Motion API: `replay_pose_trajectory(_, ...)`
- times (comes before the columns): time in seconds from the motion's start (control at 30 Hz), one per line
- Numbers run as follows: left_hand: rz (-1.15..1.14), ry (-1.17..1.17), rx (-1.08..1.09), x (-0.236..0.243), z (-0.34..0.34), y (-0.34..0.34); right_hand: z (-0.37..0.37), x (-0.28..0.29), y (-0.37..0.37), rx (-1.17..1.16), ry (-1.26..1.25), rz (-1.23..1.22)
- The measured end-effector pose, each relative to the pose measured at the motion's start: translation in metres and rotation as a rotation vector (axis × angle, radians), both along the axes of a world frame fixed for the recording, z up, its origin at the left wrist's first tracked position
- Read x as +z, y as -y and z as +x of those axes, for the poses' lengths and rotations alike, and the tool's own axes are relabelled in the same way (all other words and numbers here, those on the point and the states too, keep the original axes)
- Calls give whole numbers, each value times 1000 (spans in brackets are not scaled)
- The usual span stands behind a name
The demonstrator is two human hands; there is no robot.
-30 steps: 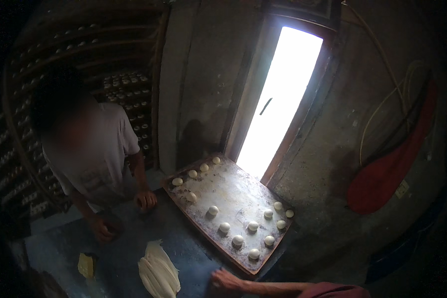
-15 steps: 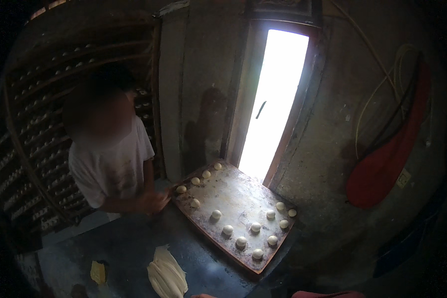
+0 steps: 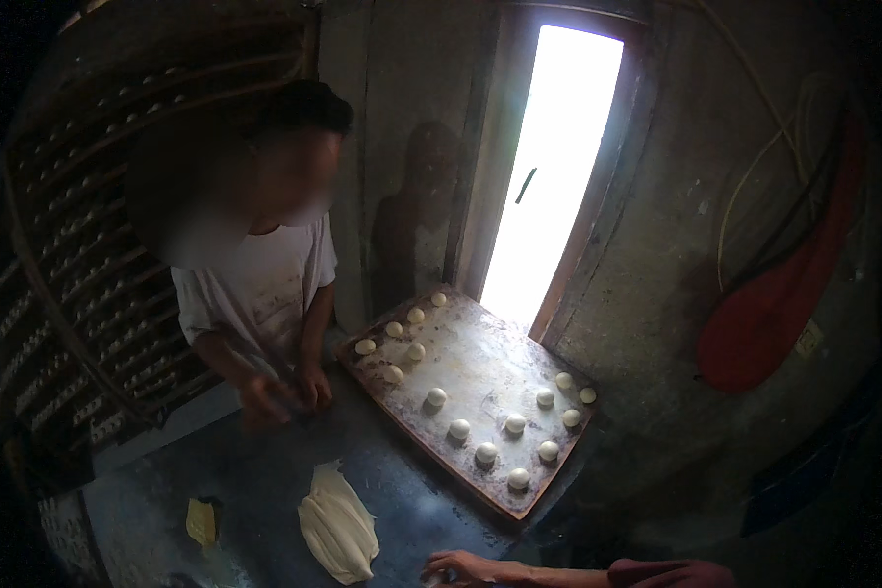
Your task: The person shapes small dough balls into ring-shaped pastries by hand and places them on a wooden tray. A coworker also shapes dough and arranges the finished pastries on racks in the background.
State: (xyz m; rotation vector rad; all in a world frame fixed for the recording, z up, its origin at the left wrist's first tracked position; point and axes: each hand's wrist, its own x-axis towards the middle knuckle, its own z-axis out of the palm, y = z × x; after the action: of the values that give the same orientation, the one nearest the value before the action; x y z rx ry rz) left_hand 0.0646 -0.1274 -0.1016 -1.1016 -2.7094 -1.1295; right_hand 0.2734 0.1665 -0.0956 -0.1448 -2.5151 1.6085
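Note:
My right hand (image 3: 453, 567) comes in at the lower edge, its forearm reaching from the right out of a maroon sleeve (image 3: 671, 573). The fingers curl down near the tabletop around a small pale patch, partly cut off by the frame. My left hand is out of sight. Left of my right hand lies a long, folded slab of pale dough (image 3: 339, 524) on the dark table (image 3: 264, 480). Beyond it, a worn tray (image 3: 480, 363) carries several round dough balls (image 3: 459, 429), grouped along its left and right sides.
Across the table stands a co-worker in a white shirt (image 3: 269, 284), both hands (image 3: 282, 397) low at the table's edge. A yellow flat piece (image 3: 201, 522) lies at left. Racks (image 3: 78, 265) with rows of pale balls stand behind. A red bag (image 3: 755, 338) hangs on the right wall.
My right hand and forearm have come further into view. One more dough ball sits at the tray's left side. The co-worker's hands have drawn back from the tray. The whole view has shifted slightly.

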Motion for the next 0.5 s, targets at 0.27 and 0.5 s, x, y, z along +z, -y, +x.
replay_pose_trajectory(0.27,-260,-642,294,-157,-54,-34,-60,-47,13,-97,231,767)
replay_pose_trajectory(0.5,-216,-390,191,-131,-77,18,-37,-68,-37,-9,137,768)
